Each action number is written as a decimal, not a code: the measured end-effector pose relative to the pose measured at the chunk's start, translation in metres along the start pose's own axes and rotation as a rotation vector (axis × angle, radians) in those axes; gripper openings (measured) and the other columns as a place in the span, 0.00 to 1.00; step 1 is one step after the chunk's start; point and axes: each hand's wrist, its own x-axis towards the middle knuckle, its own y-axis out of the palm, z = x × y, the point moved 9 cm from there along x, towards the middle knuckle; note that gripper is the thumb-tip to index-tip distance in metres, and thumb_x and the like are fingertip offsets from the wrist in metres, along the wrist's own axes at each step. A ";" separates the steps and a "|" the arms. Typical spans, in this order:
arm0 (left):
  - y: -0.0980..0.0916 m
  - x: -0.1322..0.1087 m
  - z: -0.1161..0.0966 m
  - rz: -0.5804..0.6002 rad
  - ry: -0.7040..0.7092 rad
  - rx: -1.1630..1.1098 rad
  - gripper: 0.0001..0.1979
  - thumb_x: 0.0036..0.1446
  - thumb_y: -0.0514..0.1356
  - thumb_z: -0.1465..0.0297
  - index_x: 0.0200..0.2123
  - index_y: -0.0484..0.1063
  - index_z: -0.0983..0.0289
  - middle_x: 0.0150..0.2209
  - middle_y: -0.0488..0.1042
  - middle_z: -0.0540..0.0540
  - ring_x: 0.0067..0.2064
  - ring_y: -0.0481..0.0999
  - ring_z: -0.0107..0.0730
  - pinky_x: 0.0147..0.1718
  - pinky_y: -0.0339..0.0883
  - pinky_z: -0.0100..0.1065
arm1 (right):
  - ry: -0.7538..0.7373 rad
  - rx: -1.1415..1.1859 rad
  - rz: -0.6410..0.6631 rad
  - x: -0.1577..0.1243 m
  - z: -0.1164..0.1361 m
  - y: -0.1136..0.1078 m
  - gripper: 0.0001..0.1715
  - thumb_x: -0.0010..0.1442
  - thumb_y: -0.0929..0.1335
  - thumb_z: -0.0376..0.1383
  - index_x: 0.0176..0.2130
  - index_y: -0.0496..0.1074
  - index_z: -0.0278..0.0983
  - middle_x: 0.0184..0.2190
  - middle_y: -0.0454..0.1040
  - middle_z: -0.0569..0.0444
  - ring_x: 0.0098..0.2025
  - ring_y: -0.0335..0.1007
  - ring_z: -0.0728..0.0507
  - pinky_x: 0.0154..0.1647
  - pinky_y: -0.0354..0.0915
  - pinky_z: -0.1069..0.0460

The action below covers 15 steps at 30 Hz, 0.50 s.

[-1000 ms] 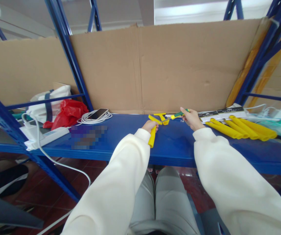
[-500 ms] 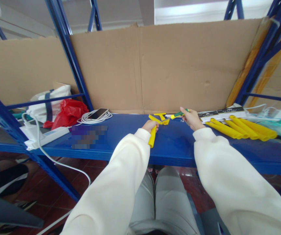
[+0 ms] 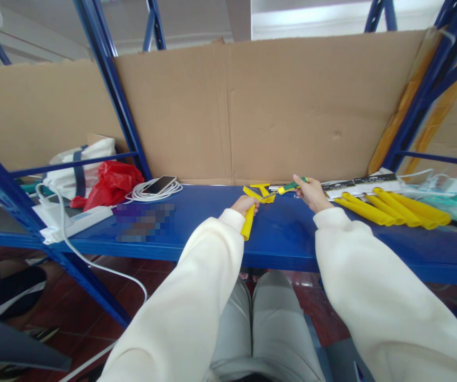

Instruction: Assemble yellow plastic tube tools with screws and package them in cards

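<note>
My left hand (image 3: pixel 246 205) is closed around a yellow plastic handle-like piece (image 3: pixel 247 227), whose lower end sticks out below the fist and whose upper end shows above it. A screwdriver (image 3: pixel 291 187) with a green and yellow grip is held in my right hand (image 3: pixel 313 193). Its metal shaft points left and down, with the tip at the yellow piece beside my left fingers. I cannot tell exactly where the tip sits. Just behind lies another yellow part (image 3: pixel 269 199), partly overlapped by the shaft.
Several yellow tube-like pieces (image 3: pixel 395 209) lie on the blue shelf (image 3: pixel 208 212) at right, before black and white boxes (image 3: pixel 356 185). At left are a coiled white cable (image 3: pixel 137 192), a phone (image 3: pixel 160 184), a red bag (image 3: pixel 113 183) and a power strip (image 3: pixel 89 220). Cardboard (image 3: pixel 276 111) stands behind.
The screwdriver and the yellow piece have shifted very slightly; both hands keep their grips in nearly the same place.
</note>
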 end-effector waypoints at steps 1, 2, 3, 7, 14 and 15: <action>0.000 0.000 0.000 0.004 -0.001 0.005 0.12 0.52 0.58 0.85 0.23 0.64 0.64 0.16 0.61 0.45 0.16 0.60 0.23 0.21 0.56 0.28 | 0.004 0.000 -0.001 0.000 0.000 0.000 0.24 0.58 0.76 0.43 0.22 0.63 0.38 0.15 0.65 0.60 0.15 0.55 0.55 0.15 0.56 0.60; 0.000 0.000 0.000 0.006 -0.001 0.010 0.12 0.52 0.58 0.85 0.24 0.64 0.64 0.16 0.61 0.45 0.16 0.60 0.23 0.21 0.56 0.28 | 0.005 0.000 -0.002 0.000 -0.001 0.000 0.24 0.58 0.75 0.43 0.22 0.63 0.38 0.15 0.65 0.60 0.15 0.55 0.55 0.14 0.56 0.60; 0.000 0.000 0.000 0.004 -0.001 0.013 0.12 0.52 0.58 0.85 0.23 0.64 0.64 0.16 0.61 0.45 0.16 0.60 0.23 0.20 0.56 0.28 | 0.005 0.000 -0.004 -0.001 0.000 0.000 0.24 0.58 0.75 0.43 0.22 0.63 0.37 0.14 0.65 0.60 0.14 0.55 0.56 0.14 0.56 0.60; -0.001 0.000 0.000 -0.016 -0.003 0.022 0.13 0.54 0.58 0.85 0.22 0.64 0.64 0.15 0.61 0.45 0.16 0.60 0.22 0.20 0.55 0.27 | -0.014 -0.014 -0.018 -0.005 0.003 0.001 0.24 0.60 0.74 0.42 0.21 0.63 0.37 0.13 0.65 0.61 0.13 0.54 0.56 0.13 0.54 0.61; -0.004 0.000 0.001 -0.037 -0.012 0.053 0.13 0.55 0.58 0.84 0.22 0.65 0.65 0.14 0.60 0.45 0.16 0.60 0.22 0.18 0.54 0.26 | 0.006 -0.083 0.028 -0.020 0.009 0.005 0.29 0.53 0.77 0.51 0.22 0.61 0.38 0.11 0.65 0.58 0.10 0.54 0.55 0.09 0.51 0.60; -0.004 0.001 0.002 -0.038 -0.014 0.058 0.13 0.54 0.57 0.84 0.22 0.65 0.65 0.14 0.60 0.45 0.16 0.60 0.22 0.18 0.55 0.26 | 0.021 -0.090 0.033 -0.021 0.009 0.005 0.30 0.53 0.77 0.52 0.22 0.61 0.39 0.11 0.65 0.58 0.10 0.54 0.55 0.08 0.49 0.60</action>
